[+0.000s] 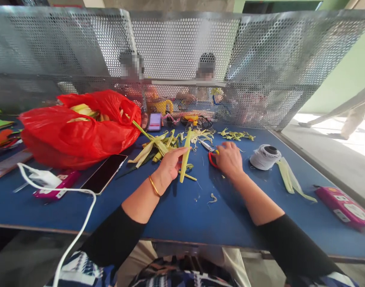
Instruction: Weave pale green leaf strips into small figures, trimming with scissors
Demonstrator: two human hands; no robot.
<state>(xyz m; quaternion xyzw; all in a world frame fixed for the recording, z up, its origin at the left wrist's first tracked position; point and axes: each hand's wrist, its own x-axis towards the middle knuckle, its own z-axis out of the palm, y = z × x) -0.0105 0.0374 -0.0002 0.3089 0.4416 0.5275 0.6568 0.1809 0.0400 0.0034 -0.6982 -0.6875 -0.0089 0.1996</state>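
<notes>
My left hand (170, 161) is closed around a long yellow-green leaf strip (186, 149) that stands tilted above the blue table (176, 211). A heap of cut leaf strips (158, 147) lies just behind it. My right hand (228, 158) rests curled over red-handled scissors (211, 153), whose blades point away to the left. A gold bangle circles my left wrist. Both forearms wear black sleeves.
A red plastic bag (77, 129) of leaves sits at the left. Beside it lie a dark phone (104, 173), a pink device and a white cable (80, 207). A white thread spool (264, 156), more strips (290, 181) and a pink case (344, 207) lie right. Perforated metal screens (182, 59) stand behind, with people beyond.
</notes>
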